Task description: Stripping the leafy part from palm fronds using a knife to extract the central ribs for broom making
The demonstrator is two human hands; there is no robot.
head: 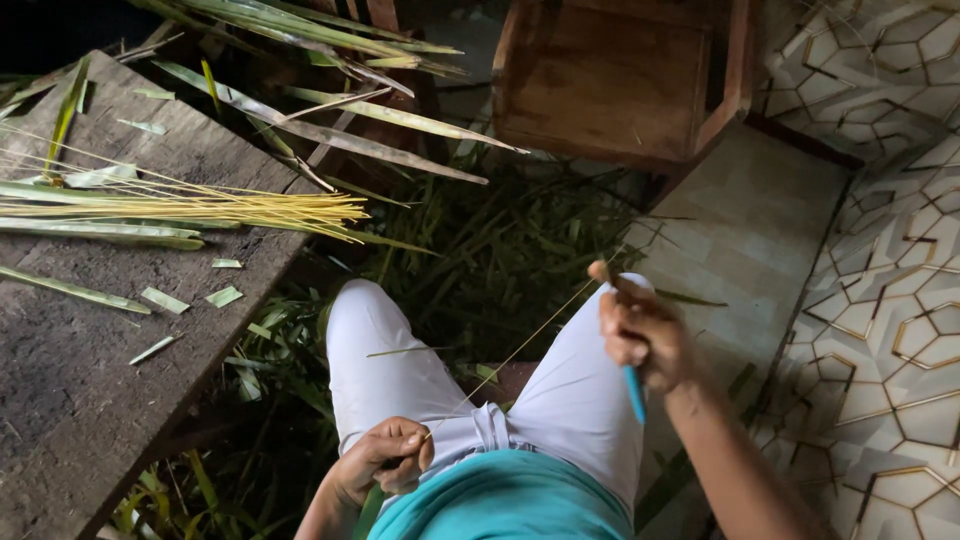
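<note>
Left hand (pixel 385 458) pinching thin stiff midrib (pixel 520 347), right hand (pixel 640 335) gripping blue-handled knife (pixel 634 392)

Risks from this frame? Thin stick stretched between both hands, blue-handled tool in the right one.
1. The thin midrib stick is pulled taut between the left hand and right hand; it looks slender enough to snap or bend.
2. The right hand also grips a blue-handled tool close above the thigh; a slip might nick the white trousers or fingers.
3. The bundle of stripped sticks overhangs the wooden board edge and may slide off.
</note>
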